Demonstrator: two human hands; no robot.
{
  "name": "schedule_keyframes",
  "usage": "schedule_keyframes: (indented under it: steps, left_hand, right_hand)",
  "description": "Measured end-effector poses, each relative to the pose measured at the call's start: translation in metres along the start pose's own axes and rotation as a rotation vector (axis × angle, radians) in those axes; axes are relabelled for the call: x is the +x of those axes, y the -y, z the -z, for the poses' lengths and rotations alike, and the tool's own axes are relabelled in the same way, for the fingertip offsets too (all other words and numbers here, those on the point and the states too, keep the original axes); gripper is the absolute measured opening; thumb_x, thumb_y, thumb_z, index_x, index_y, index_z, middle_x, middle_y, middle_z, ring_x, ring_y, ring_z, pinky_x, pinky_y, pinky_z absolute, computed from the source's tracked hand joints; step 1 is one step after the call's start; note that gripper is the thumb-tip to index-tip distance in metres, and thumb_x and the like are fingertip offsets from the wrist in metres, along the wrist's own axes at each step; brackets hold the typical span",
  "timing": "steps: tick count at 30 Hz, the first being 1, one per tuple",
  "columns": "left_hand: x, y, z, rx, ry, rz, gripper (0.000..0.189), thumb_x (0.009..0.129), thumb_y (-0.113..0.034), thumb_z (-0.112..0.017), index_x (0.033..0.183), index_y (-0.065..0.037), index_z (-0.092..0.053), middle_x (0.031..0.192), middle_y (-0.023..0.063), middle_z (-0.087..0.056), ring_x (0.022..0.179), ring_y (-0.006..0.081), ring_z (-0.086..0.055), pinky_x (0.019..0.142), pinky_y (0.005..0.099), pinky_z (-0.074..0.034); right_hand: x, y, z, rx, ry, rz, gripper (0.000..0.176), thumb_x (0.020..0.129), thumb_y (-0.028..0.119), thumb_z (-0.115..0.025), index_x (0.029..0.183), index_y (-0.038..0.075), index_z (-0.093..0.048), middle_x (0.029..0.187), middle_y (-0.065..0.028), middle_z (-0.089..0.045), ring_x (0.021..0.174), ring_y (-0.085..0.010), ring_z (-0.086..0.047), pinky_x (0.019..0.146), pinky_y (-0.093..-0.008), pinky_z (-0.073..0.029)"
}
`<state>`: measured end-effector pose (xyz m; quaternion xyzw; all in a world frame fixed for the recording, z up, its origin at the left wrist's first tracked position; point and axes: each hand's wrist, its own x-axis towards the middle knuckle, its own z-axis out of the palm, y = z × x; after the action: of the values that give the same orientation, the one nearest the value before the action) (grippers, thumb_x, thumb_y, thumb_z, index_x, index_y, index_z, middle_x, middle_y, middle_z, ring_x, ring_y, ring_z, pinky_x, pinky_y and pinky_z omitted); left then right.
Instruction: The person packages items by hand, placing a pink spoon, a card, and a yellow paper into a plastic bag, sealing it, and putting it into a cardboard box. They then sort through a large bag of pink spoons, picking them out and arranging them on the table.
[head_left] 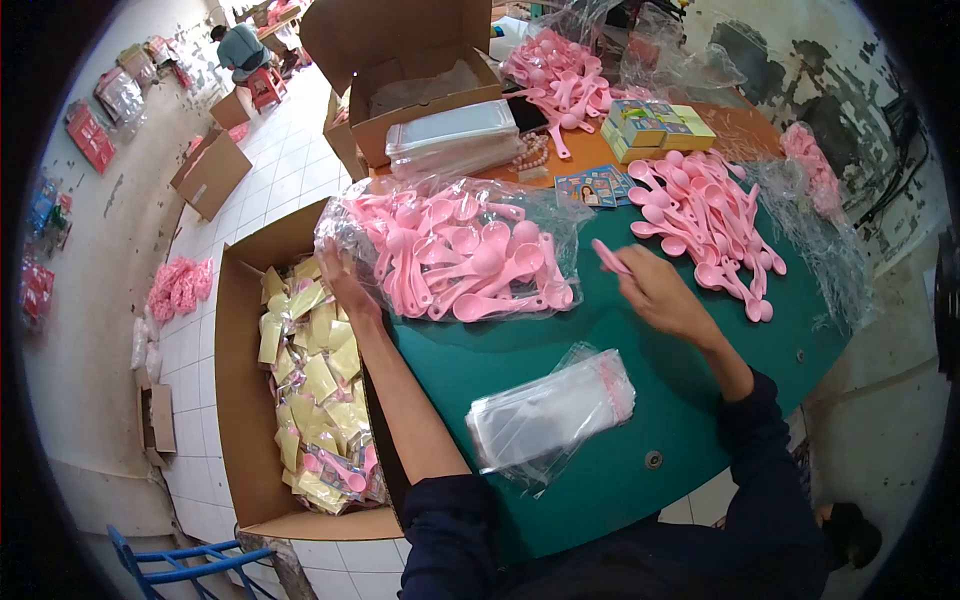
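A clear plastic bag point(575, 225) full of pink plastic spoons point(490, 260) lies on the green tabletop. My left hand point(347, 285) rests along the bag's left side, fingers stretched upward against the plastic. Over the middle of the table, my right hand point(655, 292) is closed around a pink spoon point(610, 257); only one end of it sticks out. To the right of that hand is a loose heap of pink spoons point(705, 215). Nearer my body lies a stack of clear plastic sleeves point(550, 410).
An open carton point(235, 400) at my left holds many packets with yellow cards. Behind the bag stand another carton point(425, 125), wrapped sleeves point(450, 135), small boxes point(655, 130), picture cards point(595, 187) and more spoons point(560, 75). A person point(243, 50) sits far back.
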<state>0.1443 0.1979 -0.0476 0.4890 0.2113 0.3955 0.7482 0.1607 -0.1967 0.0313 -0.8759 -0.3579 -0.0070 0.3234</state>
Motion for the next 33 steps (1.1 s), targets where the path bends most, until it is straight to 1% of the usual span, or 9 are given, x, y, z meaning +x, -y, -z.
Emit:
schedule_keyframes:
  steps: [5, 8, 11, 14, 17, 24, 28, 31, 33]
  left_hand:
    - [-0.014, -0.010, -0.014, -0.123, 0.016, 0.110, 0.073, 0.085, -0.049, -0.045, 0.140, -0.007, -0.021, 0.140, 0.0136, -0.033, 0.130, 0.0275, -0.029, 0.106, 0.0424, -0.017]
    - [-0.013, -0.013, -0.011, -0.179, 0.064, 0.106, 0.070, 0.083, -0.050, -0.047, 0.137, -0.008, -0.028, 0.140, 0.0145, -0.032, 0.128, 0.0286, -0.030, 0.105, 0.0449, -0.020]
    - [-0.011, -0.013, -0.010, -0.252, 0.068, 0.127, 0.063, 0.083, -0.048, -0.048, 0.131, -0.009, -0.036, 0.134, 0.0132, -0.039, 0.123, 0.0276, -0.037, 0.103, 0.0459, -0.024]
    - [-0.012, -0.016, -0.011, -0.300, 0.053, 0.150, 0.061, 0.083, -0.047, -0.049, 0.130, -0.009, -0.039, 0.131, 0.0121, -0.043, 0.122, 0.0275, -0.038, 0.102, 0.0458, -0.025]
    - [-0.015, -0.017, -0.013, -0.319, 0.041, 0.149, 0.061, 0.083, -0.045, -0.049, 0.130, -0.007, -0.039, 0.129, 0.0129, -0.044, 0.121, 0.0282, -0.039, 0.102, 0.0444, -0.026]
    - [-0.022, -0.025, -0.021, -0.309, -0.024, 0.153, 0.060, 0.084, -0.041, -0.048, 0.130, -0.005, -0.037, 0.130, 0.0127, -0.044, 0.121, 0.0274, -0.039, 0.103, 0.0421, -0.026]
    - [-0.012, -0.018, -0.013, -0.361, 0.051, 0.128, 0.056, 0.085, -0.039, -0.047, 0.129, -0.006, -0.039, 0.130, 0.0114, -0.044, 0.120, 0.0252, -0.040, 0.103, 0.0412, -0.026]
    - [-0.017, -0.022, -0.016, -0.365, 0.025, 0.156, 0.055, 0.086, -0.038, -0.046, 0.129, -0.004, -0.039, 0.130, 0.0118, -0.044, 0.120, 0.0241, -0.040, 0.103, 0.0396, -0.027]
    - [-0.010, -0.014, -0.011, -0.373, 0.023, 0.132, 0.056, 0.086, -0.038, -0.046, 0.129, -0.003, -0.038, 0.130, 0.0123, -0.043, 0.120, 0.0243, -0.040, 0.103, 0.0395, -0.027]
  right_hand:
    - [0.069, 0.012, -0.039, -0.095, 0.100, 0.088, 0.034, 0.080, 0.025, -0.058, 0.103, 0.000, -0.051, 0.095, -0.0222, -0.053, 0.085, -0.0381, -0.051, 0.077, -0.0419, -0.042]
    - [0.069, 0.028, -0.054, -0.186, 0.127, -0.188, 0.047, 0.076, 0.033, -0.063, 0.106, -0.001, -0.052, 0.095, -0.0217, -0.056, 0.086, -0.0371, -0.053, 0.079, -0.0422, -0.043]
    - [0.078, -0.023, -0.070, -0.049, 0.165, 0.207, 0.048, 0.075, 0.037, -0.065, 0.108, 0.003, -0.056, 0.093, -0.0181, -0.058, 0.080, -0.0312, -0.055, 0.069, -0.0397, -0.045]
    - [0.077, -0.008, -0.046, 0.070, 0.381, 0.032, 0.049, 0.075, 0.039, -0.066, 0.107, 0.003, -0.057, 0.089, -0.0174, -0.059, 0.079, -0.0278, -0.057, 0.068, -0.0380, -0.045]
    - [0.081, 0.006, -0.054, 0.107, 0.296, -0.274, 0.049, 0.069, 0.037, -0.069, 0.094, -0.003, -0.059, 0.082, -0.0208, -0.061, 0.079, -0.0326, -0.061, 0.067, -0.0383, -0.047]
    - [0.080, -0.004, -0.040, 0.703, 0.275, -0.244, 0.023, 0.085, 0.019, -0.056, 0.101, 0.001, -0.056, 0.089, -0.0072, -0.060, 0.077, -0.0138, -0.058, 0.065, -0.0292, -0.048]
    - [0.084, 0.007, -0.041, 1.279, 0.011, -0.277, 0.018, 0.093, 0.015, -0.044, 0.107, 0.005, -0.049, 0.091, -0.0016, -0.055, 0.075, -0.0117, -0.054, 0.070, -0.0285, -0.048]
    - [0.085, 0.001, -0.045, 1.349, -0.047, -0.301, 0.020, 0.093, 0.019, -0.047, 0.107, 0.005, -0.048, 0.088, -0.0020, -0.055, 0.075, -0.0116, -0.054, 0.069, -0.0293, -0.048]
    - [0.083, 0.007, -0.041, 0.864, 0.005, -0.327, 0.026, 0.089, 0.023, -0.053, 0.103, 0.001, -0.050, 0.095, -0.0081, -0.055, 0.084, -0.0190, -0.055, 0.074, -0.0346, -0.047]
